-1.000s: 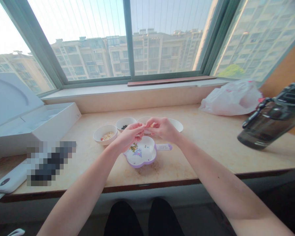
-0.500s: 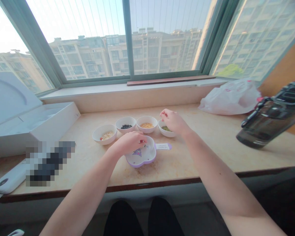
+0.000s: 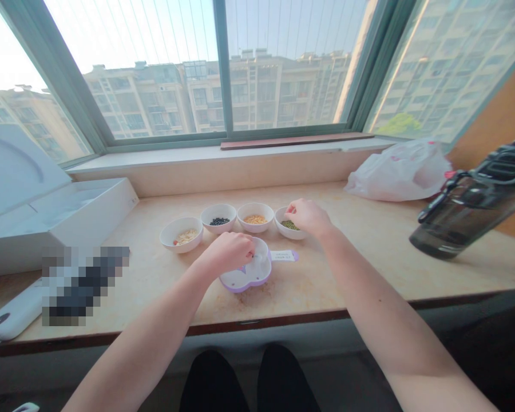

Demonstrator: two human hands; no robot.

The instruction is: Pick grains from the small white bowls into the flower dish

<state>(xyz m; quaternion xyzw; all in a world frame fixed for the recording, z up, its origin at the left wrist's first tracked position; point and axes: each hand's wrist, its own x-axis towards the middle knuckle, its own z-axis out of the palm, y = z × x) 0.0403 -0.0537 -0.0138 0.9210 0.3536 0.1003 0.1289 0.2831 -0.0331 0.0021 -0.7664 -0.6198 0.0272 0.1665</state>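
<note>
My left hand (image 3: 229, 252) is closed in a pinch over the purple-rimmed white dish (image 3: 245, 284), hiding part of it. A tiny dark speck shows below those fingertips; what they hold, if anything, is too small to name. My right hand (image 3: 309, 216) reaches over the right-hand white bowl of green beans (image 3: 290, 225), its fingertips pinched together just inside the rim. Further left stand white bowls with yellow kernels (image 3: 255, 219), black beans (image 3: 219, 221) and pale flat seeds (image 3: 185, 237). The dish has a cartoon print and a labelled handle (image 3: 285, 256).
An open white box (image 3: 98, 209) stands at the left, near a white device (image 3: 11, 315) and a blurred-out dark item. A plastic bag (image 3: 399, 174) and a tilted dark bottle (image 3: 463, 212) are at the right. The counter's front edge (image 3: 249, 325) lies before my knees.
My right hand has lowered from above the bowl of green beans to inside its rim. Over the dish, my left hand has shifted slightly downward and its fingers have curled in more.
</note>
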